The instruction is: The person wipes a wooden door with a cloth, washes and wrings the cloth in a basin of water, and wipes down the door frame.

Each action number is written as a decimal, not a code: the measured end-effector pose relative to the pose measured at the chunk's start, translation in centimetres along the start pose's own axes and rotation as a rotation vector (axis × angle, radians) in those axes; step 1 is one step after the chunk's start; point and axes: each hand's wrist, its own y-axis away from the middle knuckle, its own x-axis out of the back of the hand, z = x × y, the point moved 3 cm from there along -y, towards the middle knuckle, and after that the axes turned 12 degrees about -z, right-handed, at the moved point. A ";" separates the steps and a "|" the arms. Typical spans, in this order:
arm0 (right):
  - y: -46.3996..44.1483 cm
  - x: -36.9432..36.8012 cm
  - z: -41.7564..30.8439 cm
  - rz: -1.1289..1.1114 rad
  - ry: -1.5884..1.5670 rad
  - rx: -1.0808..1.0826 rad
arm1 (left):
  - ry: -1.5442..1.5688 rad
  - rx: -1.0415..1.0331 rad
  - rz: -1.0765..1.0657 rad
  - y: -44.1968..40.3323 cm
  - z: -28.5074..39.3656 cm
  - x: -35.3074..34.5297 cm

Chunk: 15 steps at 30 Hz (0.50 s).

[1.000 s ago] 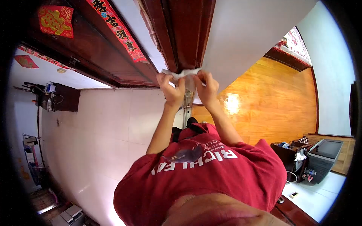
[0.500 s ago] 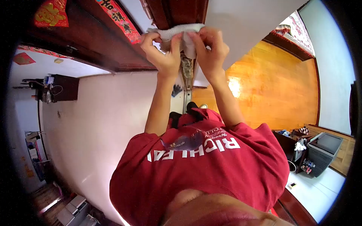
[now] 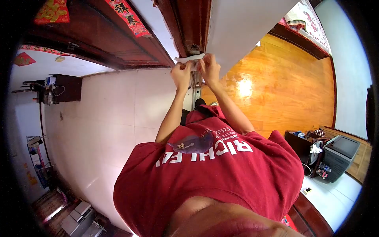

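A small white cloth [image 3: 188, 58] is stretched between my two hands, against the dark wooden door frame [image 3: 185, 23]. My left hand [image 3: 181, 76] pinches its left end, with the thumb and fingers pressed together. Its right part is gripped by my right hand [image 3: 210, 72], whose fingers are also closed. The cloth lies across the frame's front, and its lower folds are partly hidden behind my fingers. I cannot tell how firmly it touches the wood.
Left of the frame is a dark wooden door [image 3: 118, 43] with a red paper banner [image 3: 128, 17]. An orange wooden floor [image 3: 276, 87] lies to the right, a pale tiled floor [image 3: 106, 106] to the left. A grey bin [image 3: 339, 158] stands at lower right.
Both hands have moved down the door frame and closer to my body, carrying the cloth along. More of the wood above them now shows.
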 end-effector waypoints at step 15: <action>-5.4 4.0 -10.3 0.207 -0.064 0.282 | -0.193 -0.362 0.057 -2.7 14.0 4.8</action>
